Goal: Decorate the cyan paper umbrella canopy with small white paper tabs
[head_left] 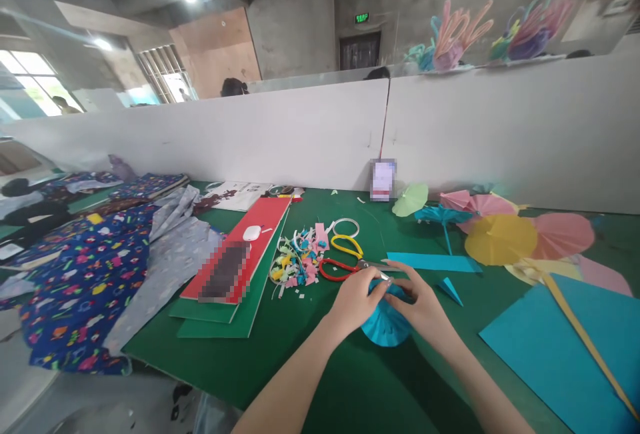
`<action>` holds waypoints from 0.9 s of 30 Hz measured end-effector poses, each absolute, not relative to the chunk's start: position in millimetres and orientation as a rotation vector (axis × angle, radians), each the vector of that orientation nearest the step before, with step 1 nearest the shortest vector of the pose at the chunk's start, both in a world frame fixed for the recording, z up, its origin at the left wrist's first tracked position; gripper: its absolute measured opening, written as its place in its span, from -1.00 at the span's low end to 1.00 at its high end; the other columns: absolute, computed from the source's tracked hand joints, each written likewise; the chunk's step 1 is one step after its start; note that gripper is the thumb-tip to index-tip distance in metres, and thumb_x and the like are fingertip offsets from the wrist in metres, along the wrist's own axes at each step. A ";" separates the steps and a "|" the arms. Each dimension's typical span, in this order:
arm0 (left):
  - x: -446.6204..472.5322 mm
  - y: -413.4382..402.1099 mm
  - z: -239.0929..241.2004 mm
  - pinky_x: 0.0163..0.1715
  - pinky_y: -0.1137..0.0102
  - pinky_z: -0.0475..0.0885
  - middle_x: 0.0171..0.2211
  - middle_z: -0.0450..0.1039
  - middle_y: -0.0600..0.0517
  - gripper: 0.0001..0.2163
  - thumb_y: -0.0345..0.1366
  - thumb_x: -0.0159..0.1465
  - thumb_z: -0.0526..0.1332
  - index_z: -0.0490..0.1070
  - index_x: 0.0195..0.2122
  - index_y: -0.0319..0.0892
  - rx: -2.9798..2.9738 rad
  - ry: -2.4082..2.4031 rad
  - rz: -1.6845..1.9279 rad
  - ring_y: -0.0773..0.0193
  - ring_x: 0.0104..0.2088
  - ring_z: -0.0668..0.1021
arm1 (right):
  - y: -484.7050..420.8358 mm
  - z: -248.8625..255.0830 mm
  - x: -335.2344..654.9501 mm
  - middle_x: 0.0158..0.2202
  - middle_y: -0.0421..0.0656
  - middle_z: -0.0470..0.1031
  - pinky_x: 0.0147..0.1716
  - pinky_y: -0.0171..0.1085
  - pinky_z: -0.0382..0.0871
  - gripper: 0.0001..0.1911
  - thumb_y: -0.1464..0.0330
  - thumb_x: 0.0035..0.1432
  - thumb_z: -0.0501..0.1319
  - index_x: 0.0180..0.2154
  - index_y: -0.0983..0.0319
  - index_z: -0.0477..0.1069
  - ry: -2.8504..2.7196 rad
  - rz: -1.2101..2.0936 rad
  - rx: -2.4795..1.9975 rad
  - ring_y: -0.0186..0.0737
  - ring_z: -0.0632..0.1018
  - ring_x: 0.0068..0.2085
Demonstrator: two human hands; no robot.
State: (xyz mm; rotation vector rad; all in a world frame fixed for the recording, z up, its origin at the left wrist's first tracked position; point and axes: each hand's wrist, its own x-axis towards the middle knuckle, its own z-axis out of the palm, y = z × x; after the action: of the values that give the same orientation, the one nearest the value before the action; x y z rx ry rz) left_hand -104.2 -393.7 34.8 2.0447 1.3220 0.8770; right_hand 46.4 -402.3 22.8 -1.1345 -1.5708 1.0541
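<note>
Both hands meet over a round, pleated blue paper umbrella top (pixel 386 324) above the green table. My left hand (pixel 357 297) pinches its upper left side, with a small whitish piece near the fingertips that I cannot make out. My right hand (pixel 417 301) has thumb and fingers closed on its right side. Just behind my left hand lie scissors (pixel 345 266) with red and yellow handles, their blades partly hidden. A blue paper strip (pixel 433 262) and a small folded blue triangle (pixel 450 291) lie beyond my right hand.
Coloured paper scraps (pixel 300 257) lie left of the scissors. Red and green boards (pixel 267 221) carry a dark phone and a white case. Finished paper umbrellas (pixel 500 239) and blue sheets (pixel 545 341) stand right. A phone (pixel 383 181) leans on the white partition (pixel 300 127). Patterned fabric (pixel 95 274) lies left.
</note>
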 end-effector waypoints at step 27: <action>-115.5 -387.8 43.8 -0.51 0.45 0.08 -0.55 -0.06 0.15 -0.68 -0.11 0.29 -0.01 0.00 -0.55 -0.14 1.581 1.069 0.882 0.36 -0.51 0.12 | -406.3 37.0 41.9 -0.54 -0.25 0.46 -0.46 -0.32 0.37 -0.75 0.22 -0.10 0.39 -0.48 0.28 0.48 -1.352 1.490 -0.989 -0.30 0.44 -0.49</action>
State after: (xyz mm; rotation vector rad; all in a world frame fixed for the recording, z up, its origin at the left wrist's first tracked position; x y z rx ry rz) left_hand -115.5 -387.8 43.8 1.5811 1.0690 0.8824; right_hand 41.9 -406.3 37.0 -0.9891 -1.3524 1.4903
